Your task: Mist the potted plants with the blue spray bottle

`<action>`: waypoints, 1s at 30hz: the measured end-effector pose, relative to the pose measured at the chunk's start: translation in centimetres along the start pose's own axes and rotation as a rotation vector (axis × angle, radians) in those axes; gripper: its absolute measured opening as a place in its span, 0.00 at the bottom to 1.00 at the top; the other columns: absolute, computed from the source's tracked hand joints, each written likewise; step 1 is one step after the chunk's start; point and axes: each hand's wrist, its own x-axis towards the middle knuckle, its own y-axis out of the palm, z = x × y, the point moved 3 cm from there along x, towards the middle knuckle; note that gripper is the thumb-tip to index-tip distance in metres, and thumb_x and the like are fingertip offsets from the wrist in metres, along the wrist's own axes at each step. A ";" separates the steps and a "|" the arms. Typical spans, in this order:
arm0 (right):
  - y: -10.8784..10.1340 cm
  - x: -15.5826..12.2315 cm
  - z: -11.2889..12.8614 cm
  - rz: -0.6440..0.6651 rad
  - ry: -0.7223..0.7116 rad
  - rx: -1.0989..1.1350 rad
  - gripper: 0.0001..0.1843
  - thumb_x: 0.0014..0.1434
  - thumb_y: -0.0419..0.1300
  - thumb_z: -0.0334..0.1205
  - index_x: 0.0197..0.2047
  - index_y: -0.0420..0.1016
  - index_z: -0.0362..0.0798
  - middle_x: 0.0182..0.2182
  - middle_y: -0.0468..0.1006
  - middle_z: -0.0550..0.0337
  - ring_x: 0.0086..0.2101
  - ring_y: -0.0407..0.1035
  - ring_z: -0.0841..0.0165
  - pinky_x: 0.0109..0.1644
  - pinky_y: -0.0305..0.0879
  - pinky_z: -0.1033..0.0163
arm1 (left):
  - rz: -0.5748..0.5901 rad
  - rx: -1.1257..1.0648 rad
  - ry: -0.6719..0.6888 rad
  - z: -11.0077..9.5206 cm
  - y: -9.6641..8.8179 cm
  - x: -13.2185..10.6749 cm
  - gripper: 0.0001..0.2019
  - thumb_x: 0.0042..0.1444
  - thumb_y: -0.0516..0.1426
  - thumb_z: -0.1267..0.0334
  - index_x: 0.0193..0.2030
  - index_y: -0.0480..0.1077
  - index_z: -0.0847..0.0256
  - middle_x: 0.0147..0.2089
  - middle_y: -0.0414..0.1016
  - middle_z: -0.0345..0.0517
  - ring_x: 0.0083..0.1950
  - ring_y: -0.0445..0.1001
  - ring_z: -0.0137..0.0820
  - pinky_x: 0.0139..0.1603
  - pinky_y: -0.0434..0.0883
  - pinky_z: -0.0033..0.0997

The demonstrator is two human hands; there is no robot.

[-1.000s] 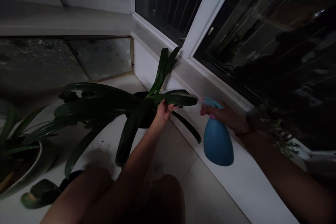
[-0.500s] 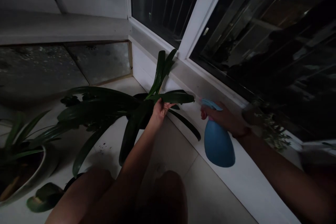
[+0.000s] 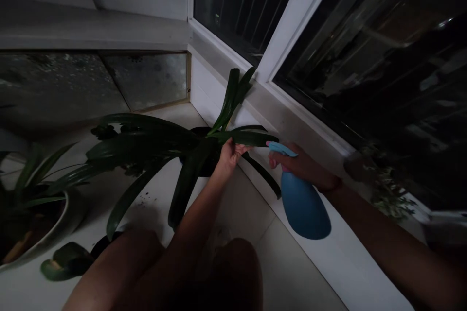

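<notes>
A dark potted plant [image 3: 160, 148] with long strap leaves stands on the pale tiled floor by the wall under the window. My left hand [image 3: 229, 154] is closed on one broad leaf [image 3: 251, 138] and holds it out level. My right hand [image 3: 299, 167] grips the neck and pink trigger of a blue spray bottle [image 3: 302, 201], with its nozzle pointing at the leaf's tip, a short gap away. The plant's black pot [image 3: 204, 132] is mostly hidden under the leaves.
A second plant in a pale round pot [image 3: 54, 226] stands at the left. A green slipper [image 3: 63, 263] lies near my bare knees [image 3: 233, 272]. A white sill [image 3: 292, 116] runs under dark window panes. A small trailing plant [image 3: 386, 194] sits on the sill at right.
My right hand has brought the spray bottle left, closer to the leaf tip. My left hand keeps its hold on the leaf. The view has shifted slightly.
</notes>
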 end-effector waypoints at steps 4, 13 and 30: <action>0.3 1.0 0.5 0.027 -0.045 -0.059 0.15 0.59 0.59 0.50 0.25 0.70 0.52 0.23 0.75 0.59 0.26 0.69 0.65 0.37 0.69 0.60 | 0.039 -0.029 -0.008 0.8 -0.4 -0.1 0.20 0.73 0.40 0.70 0.51 0.73 0.65 0.32 0.77 0.49 0.40 0.81 0.40 0.60 0.75 0.61; 2.4 2.9 1.5 0.037 -0.063 -0.235 0.12 0.57 0.57 0.44 0.24 0.67 0.52 0.21 0.74 0.59 0.27 0.68 0.65 0.32 0.63 0.61 | 0.029 -0.074 0.034 2.9 -1.7 0.1 0.14 0.73 0.44 0.76 0.36 0.60 0.60 0.27 0.66 0.37 0.27 0.71 0.28 0.48 0.76 0.37; 5.8 6.1 3.3 0.095 -0.095 -0.323 0.17 0.60 0.55 0.44 0.20 0.64 0.53 0.18 0.72 0.58 0.27 0.68 0.63 0.35 0.61 0.59 | -0.112 -0.115 0.084 3.8 -2.5 0.4 0.17 0.69 0.48 0.82 0.31 0.61 0.62 0.28 0.65 0.36 0.26 0.66 0.21 0.32 0.64 0.21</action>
